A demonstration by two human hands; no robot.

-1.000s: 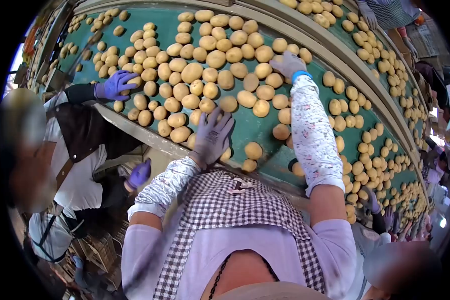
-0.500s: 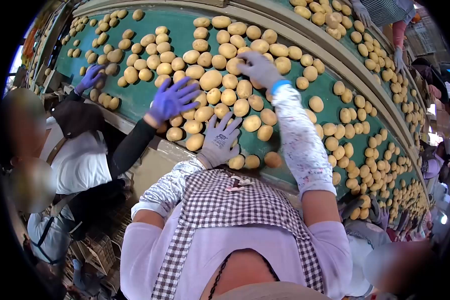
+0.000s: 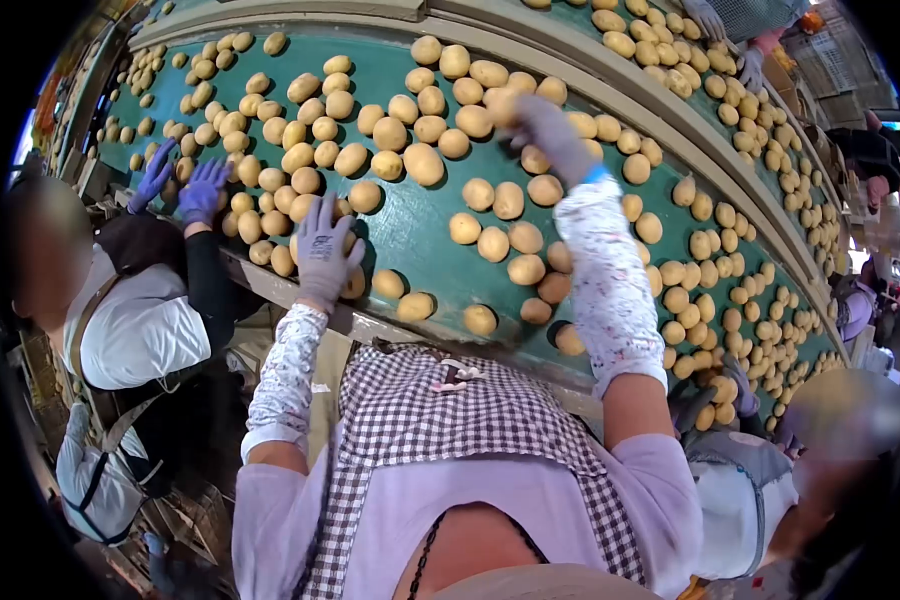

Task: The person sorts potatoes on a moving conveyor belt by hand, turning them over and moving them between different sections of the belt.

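Note:
Many yellow-brown potatoes [image 3: 423, 164] lie spread over a green conveyor belt [image 3: 410, 245]. My left hand [image 3: 325, 250], in a grey glove, rests over potatoes near the belt's front edge, its fingers apart and pointing toward the far side. My right hand [image 3: 553, 135], also gloved in grey, is blurred by motion above potatoes toward the far rail. A blurred potato [image 3: 502, 106] is at its fingertips; whether it is gripped cannot be made out. Several potatoes [image 3: 508, 200] lie between my two arms.
On the left, a co-worker's purple-gloved hands [image 3: 202, 192] touch potatoes. Another co-worker's gloved hand [image 3: 738, 385] is by potatoes at the right. A raised rail [image 3: 660, 125] separates this belt from a second belt of potatoes, where further gloved hands show.
My left hand has moved left along the front edge, and potatoes near it have shifted left. My right hand has moved slightly right. The left co-worker's near hand has drawn back left.

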